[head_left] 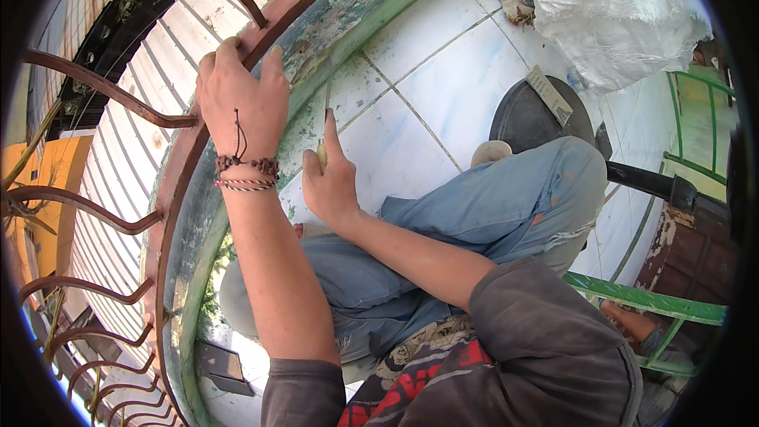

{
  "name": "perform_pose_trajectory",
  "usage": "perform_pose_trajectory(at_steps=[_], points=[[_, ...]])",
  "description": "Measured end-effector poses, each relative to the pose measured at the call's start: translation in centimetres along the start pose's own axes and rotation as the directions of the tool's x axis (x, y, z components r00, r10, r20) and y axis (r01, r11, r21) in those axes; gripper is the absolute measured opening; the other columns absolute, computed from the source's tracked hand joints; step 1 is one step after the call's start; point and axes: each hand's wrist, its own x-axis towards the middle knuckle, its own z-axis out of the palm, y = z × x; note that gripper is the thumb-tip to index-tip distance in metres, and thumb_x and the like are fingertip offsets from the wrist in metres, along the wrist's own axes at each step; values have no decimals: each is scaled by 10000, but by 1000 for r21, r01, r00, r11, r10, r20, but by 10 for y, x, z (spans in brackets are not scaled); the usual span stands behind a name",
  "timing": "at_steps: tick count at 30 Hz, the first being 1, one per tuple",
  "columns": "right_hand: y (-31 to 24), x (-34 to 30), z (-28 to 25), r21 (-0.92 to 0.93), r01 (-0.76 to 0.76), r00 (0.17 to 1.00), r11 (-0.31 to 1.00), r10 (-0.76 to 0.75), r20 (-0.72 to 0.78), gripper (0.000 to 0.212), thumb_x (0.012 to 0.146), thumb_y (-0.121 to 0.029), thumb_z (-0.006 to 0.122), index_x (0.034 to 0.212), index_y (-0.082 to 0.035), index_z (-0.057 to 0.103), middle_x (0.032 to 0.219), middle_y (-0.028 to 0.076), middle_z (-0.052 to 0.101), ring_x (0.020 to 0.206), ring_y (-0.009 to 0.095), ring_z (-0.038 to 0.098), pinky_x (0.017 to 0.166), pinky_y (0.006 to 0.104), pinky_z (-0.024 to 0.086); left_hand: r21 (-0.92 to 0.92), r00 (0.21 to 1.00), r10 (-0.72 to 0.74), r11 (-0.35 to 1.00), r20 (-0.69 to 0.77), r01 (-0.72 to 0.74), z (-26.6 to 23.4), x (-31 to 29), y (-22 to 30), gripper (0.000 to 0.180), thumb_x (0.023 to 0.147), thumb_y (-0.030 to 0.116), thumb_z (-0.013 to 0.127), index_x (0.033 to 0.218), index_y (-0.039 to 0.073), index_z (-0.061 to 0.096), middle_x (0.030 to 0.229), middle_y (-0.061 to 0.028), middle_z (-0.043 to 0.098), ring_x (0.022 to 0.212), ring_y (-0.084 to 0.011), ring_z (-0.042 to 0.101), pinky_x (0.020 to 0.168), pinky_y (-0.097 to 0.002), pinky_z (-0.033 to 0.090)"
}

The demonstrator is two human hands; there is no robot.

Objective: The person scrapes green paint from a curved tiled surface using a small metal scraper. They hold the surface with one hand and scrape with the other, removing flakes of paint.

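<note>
My left hand [242, 95] is curled over the brown metal railing [288, 1], its thumb toward the low wall. Dark beads and cords circle that wrist. In my right hand [332, 188] is a scraper [329, 93] with a pale yellowish handle and a thin blade that looks edge-on. My index finger stretches along it. The blade points away from me, near the green lower edge of the low wall [304, 47]; I cannot tell whether it touches. Paint on this wall is patchy and worn, and greenish flakes lie on the tiles beside it.
Bent brown bars [111, 95] extend left from the railing. White tiles [427, 122] cover the floor. To the right stand a black rounded object [514, 115] with a pale flat strip [551, 95] on it, and a white sack [617, 20]. Green metal bars [644, 292] are at lower right.
</note>
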Motion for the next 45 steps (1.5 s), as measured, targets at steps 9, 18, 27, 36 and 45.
perform_pose_trajectory(at_steps=[9, 18, 27, 36, 45], points=[[-1, 8, -2, 19, 9, 999, 1000, -8, -43, 698, 908, -90, 493, 1505, 56, 163, 635, 157, 531, 549, 262, 539, 564, 395, 446, 8, 1000, -15, 1000, 0, 15, 0, -1, 1, 418, 823, 274, 667, 1131, -7, 638, 1027, -211, 619, 1003, -377, 586, 915, -443, 446], [-2, 12, -9, -3, 18, 1000, 1000, -18, -15, 690, 890, -65, 478, 1487, 82, 165, 620, 229, 574, 551, 343, 615, 547, 434, 461, 24, 1000, -11, 1000, -7, 11, 2, -2, 0, 415, 824, 272, 665, 1128, -9, 639, 1019, -212, 625, 1006, -381, 586, 919, -440, 445], [0, 14, -14, -18, 24, 1000, 1000, -24, -17, 703, 887, -82, 488, 1487, 85, 163, 587, 200, 551, 525, 362, 597, 533, 444, 446, 30, 1000, -14, 999, 5, 14, 1, -1, 1, 421, 830, 268, 671, 1142, -12, 631, 1043, -209, 620, 1010, -377, 588, 926, -440, 444], [6, 10, -12, -38, 30, 1000, 999, -30, -1, 700, 886, -70, 485, 1492, 74, 166, 598, 211, 557, 529, 369, 596, 534, 437, 444, -3, 1000, -14, 1000, 1, 14, 0, 0, 2, 411, 826, 265, 675, 1129, -11, 635, 1035, -207, 620, 1008, -374, 587, 921, -439, 444], [4, 7, -15, -17, 103, 995, 995, -103, 3, 694, 887, -60, 470, 1502, 50, 168, 617, 227, 575, 547, 369, 612, 551, 431, 460, 15, 1000, -26, 1000, -1, 26, 1, 0, 4, 407, 828, 263, 667, 1127, -11, 637, 1032, -211, 616, 1010, -375, 583, 922, -435, 440]])
